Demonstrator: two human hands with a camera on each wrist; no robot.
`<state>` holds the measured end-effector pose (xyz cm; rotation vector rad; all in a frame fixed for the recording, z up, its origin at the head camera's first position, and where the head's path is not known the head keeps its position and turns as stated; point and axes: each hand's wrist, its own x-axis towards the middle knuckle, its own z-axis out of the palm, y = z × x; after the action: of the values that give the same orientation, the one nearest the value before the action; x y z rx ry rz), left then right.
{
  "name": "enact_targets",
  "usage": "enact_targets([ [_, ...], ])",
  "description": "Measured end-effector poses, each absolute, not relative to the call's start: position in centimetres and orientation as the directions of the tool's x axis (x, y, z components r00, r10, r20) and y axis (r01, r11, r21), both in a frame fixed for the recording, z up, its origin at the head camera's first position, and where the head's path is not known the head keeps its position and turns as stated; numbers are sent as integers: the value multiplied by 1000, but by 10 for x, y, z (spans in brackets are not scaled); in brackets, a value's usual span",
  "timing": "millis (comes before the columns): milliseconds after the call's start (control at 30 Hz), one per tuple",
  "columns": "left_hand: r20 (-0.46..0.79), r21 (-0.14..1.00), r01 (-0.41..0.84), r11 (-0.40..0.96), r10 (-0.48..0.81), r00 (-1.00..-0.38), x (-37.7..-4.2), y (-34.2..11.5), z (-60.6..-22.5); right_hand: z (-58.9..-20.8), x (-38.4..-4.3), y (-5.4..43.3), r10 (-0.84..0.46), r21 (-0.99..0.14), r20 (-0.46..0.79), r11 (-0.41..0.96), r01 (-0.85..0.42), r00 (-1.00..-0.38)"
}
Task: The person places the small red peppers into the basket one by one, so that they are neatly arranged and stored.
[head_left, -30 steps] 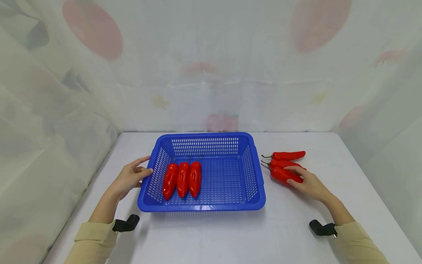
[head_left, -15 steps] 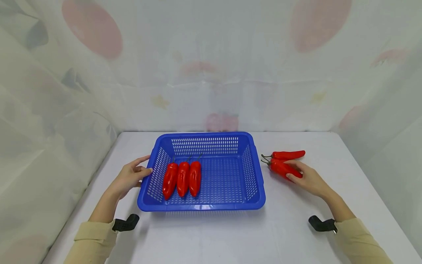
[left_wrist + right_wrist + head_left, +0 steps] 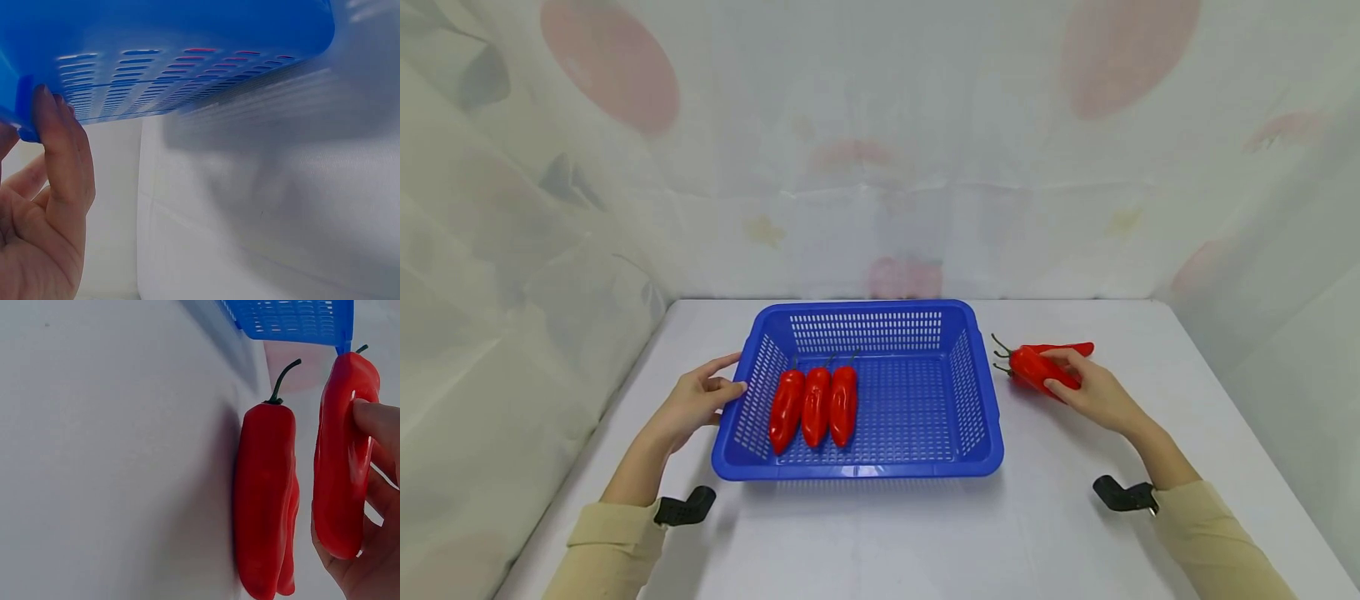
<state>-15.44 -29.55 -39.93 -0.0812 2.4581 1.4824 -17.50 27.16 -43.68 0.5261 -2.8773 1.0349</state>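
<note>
Red pepper up off the bench, stem end aimed at the basket!

And here it is on the right: the held pepper (image 3: 1041,369) hangs just above the bench (image 3: 880,542), clamped between the thumb and fingers of the right hand (image 3: 1099,398). Look at the line of it! The long axis runs on a slant, the green stem pointing left and away from the person, the tip angled right and back, beside the palm. In the right wrist view there's a clear gap between it and the pair below.

That pair lies close together: the nearer pepper (image 3: 262,500), partly covered in the head view, and the far pepper (image 3: 1081,348), its axis running nearly sideways, stem to the left, tip to the right.

Over on the other side, the left hand (image 3: 688,400) has the blue basket (image 3: 880,472) by its left rim, thumb on top, fingers against the outer wall. Inside, in the left half, a row of three peppers (image 3: 817,408), side by side, long axes running near to far, stems away from the person, tips towards. Beige sleeves (image 3: 617,525) on both arms!
</note>
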Motion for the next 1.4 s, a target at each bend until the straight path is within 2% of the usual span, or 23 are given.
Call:
enact_targets([
  [700,-259,854,-187,485,86,-962,-153,-295,-397,-405,-188,255,-306,-613,112,727,-308,-945],
  [1200,-256,858,-185,480,86,-963,-153,-294,-398,-383,-196,236,-350,-662,56,688,-297,-935],
  [1400,-260,859,-189,476,87,-962,-153,-294,-397,-376,-199,225,-331,-726,25,642,-244,-943],
])
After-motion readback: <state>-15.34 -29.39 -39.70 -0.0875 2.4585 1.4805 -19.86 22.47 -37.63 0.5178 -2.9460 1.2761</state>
